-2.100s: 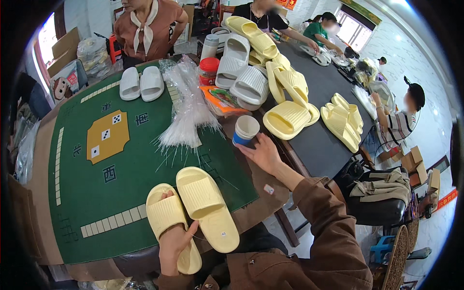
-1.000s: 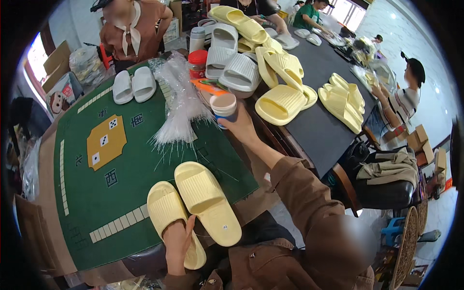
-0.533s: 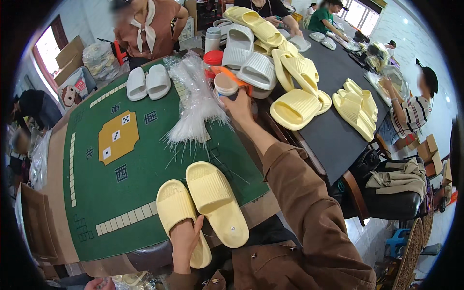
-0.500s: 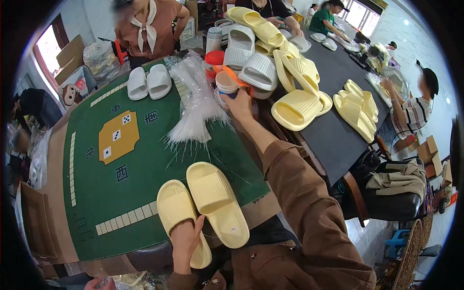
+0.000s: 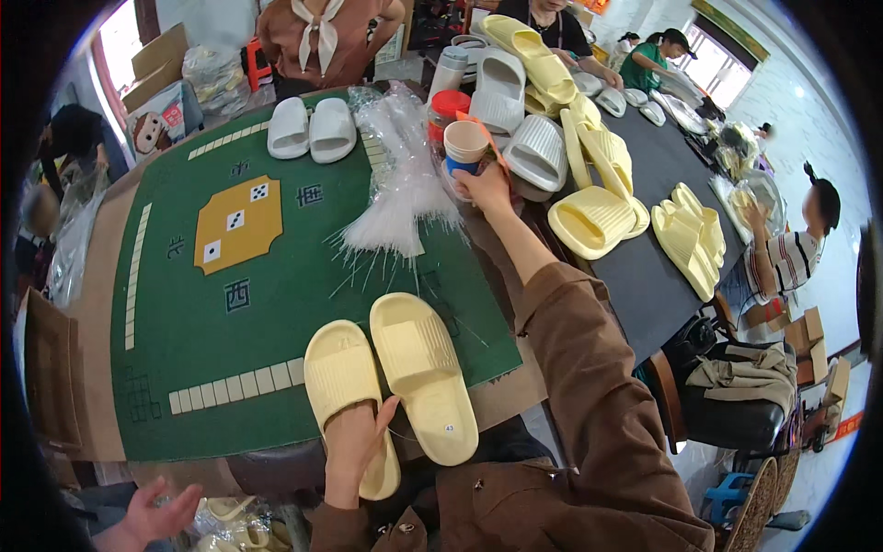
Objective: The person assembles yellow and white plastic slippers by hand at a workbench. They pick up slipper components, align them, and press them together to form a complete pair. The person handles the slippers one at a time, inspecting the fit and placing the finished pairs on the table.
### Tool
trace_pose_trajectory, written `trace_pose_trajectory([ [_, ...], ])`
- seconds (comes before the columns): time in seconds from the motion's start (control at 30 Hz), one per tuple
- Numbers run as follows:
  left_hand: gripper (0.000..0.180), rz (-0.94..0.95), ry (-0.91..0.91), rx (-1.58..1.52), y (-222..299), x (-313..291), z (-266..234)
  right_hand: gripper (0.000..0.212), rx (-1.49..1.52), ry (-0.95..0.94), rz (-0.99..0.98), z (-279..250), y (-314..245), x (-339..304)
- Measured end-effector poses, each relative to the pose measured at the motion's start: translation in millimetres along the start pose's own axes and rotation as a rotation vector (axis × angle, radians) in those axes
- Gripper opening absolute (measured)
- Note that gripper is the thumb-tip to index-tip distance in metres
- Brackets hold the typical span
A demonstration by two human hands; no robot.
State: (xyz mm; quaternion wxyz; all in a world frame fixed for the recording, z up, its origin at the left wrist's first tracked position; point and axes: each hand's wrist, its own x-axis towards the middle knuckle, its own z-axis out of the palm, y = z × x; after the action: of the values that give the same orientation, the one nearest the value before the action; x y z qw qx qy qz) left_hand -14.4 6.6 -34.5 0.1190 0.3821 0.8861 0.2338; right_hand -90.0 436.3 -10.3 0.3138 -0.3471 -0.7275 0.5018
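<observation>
A pair of pale yellow slippers lies side by side at the table's near edge. My left hand (image 5: 352,443) has its fingers tucked under the strap of the left slipper (image 5: 342,368), thumb outside. Beside it is the right slipper (image 5: 425,377), sole partly bare. A thin clear strand shows between the two. Reaching far forward, my right hand (image 5: 487,191) closes around the lower part of a paper cup (image 5: 466,145) with a blue band; some fingers are hidden. An orange strip (image 5: 487,133) sits behind the cup, and a red-lidded jar (image 5: 449,109) stands close by.
A bundle of clear plastic strands (image 5: 400,207) and white slippers (image 5: 311,131) lie on the green table mat (image 5: 175,368). More yellow slippers (image 5: 593,221) pile up on the dark table at right. Another person's hand (image 5: 161,511) is at lower left. Several people work around.
The view has shifted, and the right hand remains at the cup. Another person's hand at lower left has come further into view with spread fingers. My left hand stays in the slipper.
</observation>
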Motion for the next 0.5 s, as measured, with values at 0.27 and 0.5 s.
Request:
trace_pose_trajectory([
  [0.27, 0.053, -0.038, -0.123, -0.066, -6.9, 2.9, -0.4, 0.053, 0.168, -0.164, -0.196, 3.7, -21.3, -123.8],
  [0.5, 0.053, 0.007, -0.060, -0.092, -9.5, 1.3, -1.7, 0.022, -0.097, -0.936, -0.481, 56.3, -69.0, -204.7],
])
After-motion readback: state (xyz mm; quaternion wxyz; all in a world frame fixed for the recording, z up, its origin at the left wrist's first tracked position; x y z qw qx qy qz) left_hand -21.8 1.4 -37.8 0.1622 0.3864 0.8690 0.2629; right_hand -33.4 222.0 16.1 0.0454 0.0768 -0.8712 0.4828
